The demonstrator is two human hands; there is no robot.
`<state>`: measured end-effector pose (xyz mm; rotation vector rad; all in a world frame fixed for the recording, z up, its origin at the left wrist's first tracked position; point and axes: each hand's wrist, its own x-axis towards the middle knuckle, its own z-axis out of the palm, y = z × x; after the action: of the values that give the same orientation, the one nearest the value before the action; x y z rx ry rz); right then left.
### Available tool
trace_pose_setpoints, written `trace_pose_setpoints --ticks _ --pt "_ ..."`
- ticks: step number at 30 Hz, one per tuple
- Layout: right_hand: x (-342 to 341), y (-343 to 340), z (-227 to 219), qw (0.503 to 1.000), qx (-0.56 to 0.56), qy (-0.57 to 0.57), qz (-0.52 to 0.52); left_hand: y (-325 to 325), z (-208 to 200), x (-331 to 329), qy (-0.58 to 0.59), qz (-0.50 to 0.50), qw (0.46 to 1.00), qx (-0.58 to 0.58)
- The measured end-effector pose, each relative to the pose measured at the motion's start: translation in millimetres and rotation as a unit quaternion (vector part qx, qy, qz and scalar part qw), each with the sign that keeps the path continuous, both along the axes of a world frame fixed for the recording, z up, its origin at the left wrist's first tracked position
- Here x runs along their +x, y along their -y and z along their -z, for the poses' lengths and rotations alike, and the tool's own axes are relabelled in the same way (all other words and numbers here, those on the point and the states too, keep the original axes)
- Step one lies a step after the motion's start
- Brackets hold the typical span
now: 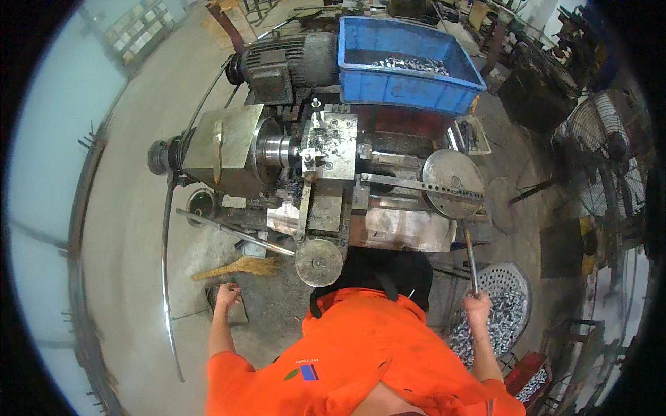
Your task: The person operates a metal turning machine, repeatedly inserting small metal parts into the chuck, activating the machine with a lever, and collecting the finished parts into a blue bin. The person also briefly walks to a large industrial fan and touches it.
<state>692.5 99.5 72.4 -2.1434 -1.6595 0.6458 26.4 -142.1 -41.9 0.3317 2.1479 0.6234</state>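
Observation:
My right hand (476, 305) is wrapped round the lower end of a steel lever rod (472, 260), which runs up to a round plate (451, 182) on the right of a small lathe. Low at the left, my left hand (227, 294) is held with its fingers drawn together, beside a straw hand broom (239, 267). Whatever lies in those fingers is too small to make out. Between the hands stands the lathe, with its chuck (277, 150) facing a tool post (310, 159) on a metal slide block (338, 145). A second lever rod (260, 240) slants from another round plate (318, 263).
A blue plastic bin (409, 90) of small metal parts sits behind the lathe, beside an electric motor (291, 59). Close to my right arm is a perforated basin (519, 284) full of shiny parts, with a red box (520, 374) below it. Fans (603, 132) stand at the far right.

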Motion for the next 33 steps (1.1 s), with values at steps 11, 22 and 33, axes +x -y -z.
trace_pose_setpoints --ticks 11,22,33 --pt "-29.1 11.7 -8.0 0.991 -0.030 -0.127 0.037 -38.2 -10.0 -4.0 -0.006 -0.001 0.996 0.084" --pt "114.2 -114.8 10.0 0.936 0.025 0.341 -0.082 -111.5 -50.2 -30.3 -0.268 0.180 0.944 0.063" --pt "-21.6 -135.5 -69.8 0.970 0.193 0.091 -0.113 -139.3 66.6 25.0 -0.364 -0.006 0.929 -0.062"
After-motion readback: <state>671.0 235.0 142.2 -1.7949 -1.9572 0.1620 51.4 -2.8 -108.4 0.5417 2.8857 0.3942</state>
